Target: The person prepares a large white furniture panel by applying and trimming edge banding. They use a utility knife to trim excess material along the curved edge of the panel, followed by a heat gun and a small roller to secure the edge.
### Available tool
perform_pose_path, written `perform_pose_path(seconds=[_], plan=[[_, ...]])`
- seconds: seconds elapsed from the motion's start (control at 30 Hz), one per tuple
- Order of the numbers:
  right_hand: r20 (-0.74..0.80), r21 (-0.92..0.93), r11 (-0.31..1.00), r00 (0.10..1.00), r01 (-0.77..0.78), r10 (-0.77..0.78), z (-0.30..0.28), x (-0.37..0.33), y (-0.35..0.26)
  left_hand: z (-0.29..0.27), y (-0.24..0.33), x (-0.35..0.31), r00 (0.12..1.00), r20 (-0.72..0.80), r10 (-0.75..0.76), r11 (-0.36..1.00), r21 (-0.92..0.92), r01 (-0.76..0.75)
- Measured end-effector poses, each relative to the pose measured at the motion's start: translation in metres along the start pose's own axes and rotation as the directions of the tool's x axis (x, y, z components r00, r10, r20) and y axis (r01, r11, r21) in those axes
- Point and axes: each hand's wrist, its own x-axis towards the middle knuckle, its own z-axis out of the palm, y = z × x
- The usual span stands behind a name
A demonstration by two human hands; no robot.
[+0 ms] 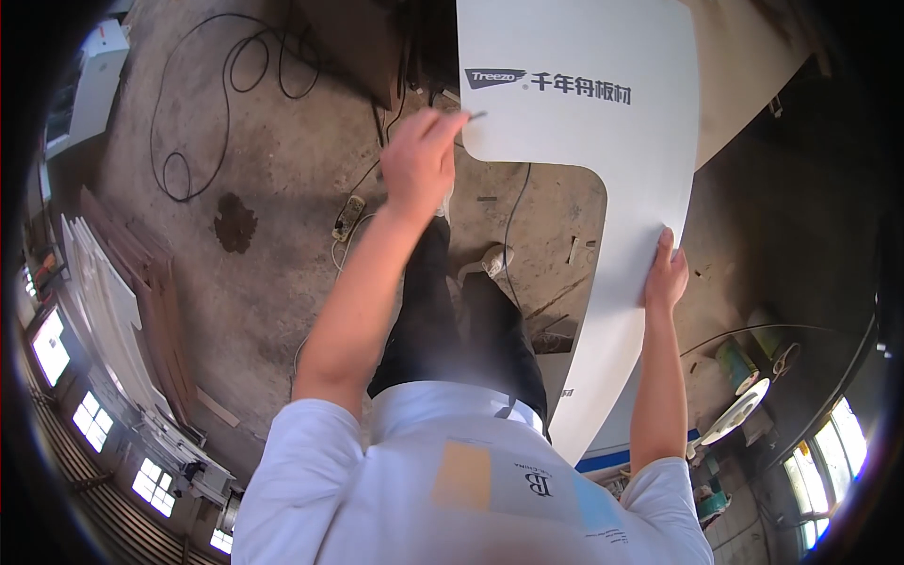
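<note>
A large white panel [527, 132] with dark printing and a rounded inner cutout stretches from the top of the view down to my right side. My left hand [421, 160] is raised just left of the panel's wide part. Its fingers pinch a short, thin dark object [477, 116] whose tip lies by the panel's left edge; what kind of tool it is cannot be made out. On the right, my right hand [667, 275] grips the outer edge of the panel's narrow strip. The fingers beneath that edge are hidden.
Black cable [226, 94] lies looped on the concrete floor [273, 169]. A power strip [347, 217] sits by my feet. Stacked boards [132, 292] lean at the left. Brown sheet material [749, 75] extends behind the panel, and a round white disc [736, 412] stands at the lower right.
</note>
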Motion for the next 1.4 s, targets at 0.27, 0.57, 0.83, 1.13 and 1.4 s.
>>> perform_pose_path(seconds=[0.27, 0.57, 0.83, 1.13, 1.4], plan=[[-0.009, -0.028, 0.999, 1.0, -0.03, 0.029, 0.0, -0.003, 0.0, -0.005, 0.048, -0.039, 0.981, -0.09, -0.173, 0.971, -0.183, 0.154], [0.001, -0.043, 0.999, 1.0, -0.018, 0.018, 0.001, 0.0, -0.002, 0.006, 0.025, -0.024, 0.985, -0.075, -0.157, 0.985, 0.06, 0.162], [0.021, -0.033, 0.999, 1.0, -0.013, 0.013, 0.002, 0.001, 0.001, 0.024, 0.077, -0.052, 0.926, -0.187, -0.327, 0.932, -0.223, 0.284], [0.009, -0.031, 1.0, 1.0, -0.001, 0.001, -0.001, -0.003, -0.003, 0.042, 0.069, -0.055, 0.972, -0.163, -0.169, 0.983, 0.048, 0.179], [-0.008, -0.018, 1.0, 1.0, -0.009, 0.009, 0.001, -0.005, -0.002, 0.04, 0.061, -0.06, 0.836, -0.303, -0.458, 0.888, -0.199, 0.415]])
